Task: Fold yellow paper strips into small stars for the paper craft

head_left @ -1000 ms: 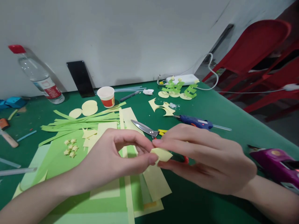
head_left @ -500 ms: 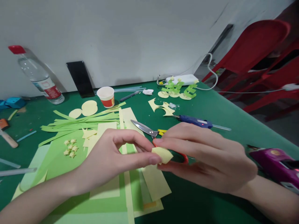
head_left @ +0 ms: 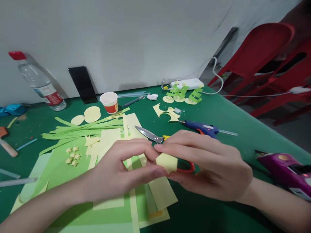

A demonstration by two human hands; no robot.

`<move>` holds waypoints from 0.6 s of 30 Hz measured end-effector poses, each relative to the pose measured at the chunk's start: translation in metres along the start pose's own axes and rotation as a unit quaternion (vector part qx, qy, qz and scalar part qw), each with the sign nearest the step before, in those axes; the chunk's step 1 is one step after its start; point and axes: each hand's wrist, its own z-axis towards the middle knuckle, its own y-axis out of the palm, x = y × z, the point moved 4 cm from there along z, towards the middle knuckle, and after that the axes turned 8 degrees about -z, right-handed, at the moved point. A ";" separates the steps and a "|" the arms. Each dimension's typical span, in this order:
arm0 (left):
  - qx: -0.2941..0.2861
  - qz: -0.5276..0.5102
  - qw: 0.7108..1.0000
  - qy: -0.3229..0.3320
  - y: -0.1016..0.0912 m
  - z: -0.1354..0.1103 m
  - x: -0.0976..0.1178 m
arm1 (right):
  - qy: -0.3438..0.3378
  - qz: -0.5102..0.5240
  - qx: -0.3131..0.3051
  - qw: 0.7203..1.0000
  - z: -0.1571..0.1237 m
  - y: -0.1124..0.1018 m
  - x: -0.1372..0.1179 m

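Paper (head_left: 167,162), folded into a small pale-yellow piece, is held above the counter (head_left: 243,123) between both hands. The left hand (head_left: 116,171) grips it between thumb and curled forefinger. The right hand (head_left: 209,165) is closed around its other side, fingers above and thumb below, though its exact contact is partly hidden. Scissors (head_left: 149,134) lie just behind the hands, their blades pointing away to the left and a red handle loop showing past the folded piece. Beneath the left arm are green sheets (head_left: 97,216), with a cluster of small stars (head_left: 69,160) on top. Green strips (head_left: 102,125) lie beyond, near a cup (head_left: 109,105). A blue glue gun (head_left: 200,127) rests beyond the right hand.
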 end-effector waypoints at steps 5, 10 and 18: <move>0.021 -0.009 1.000 -0.010 -0.001 -0.002 -0.006 | -0.002 0.003 0.007 1.000 -0.003 0.002 0.000; 0.027 -0.016 0.999 -0.019 0.001 -0.004 -0.007 | 0.001 0.020 0.004 1.000 -0.003 0.004 0.001; 0.005 -0.027 0.999 -0.019 0.001 0.000 -0.001 | 0.016 0.036 0.015 0.999 -0.004 0.006 0.004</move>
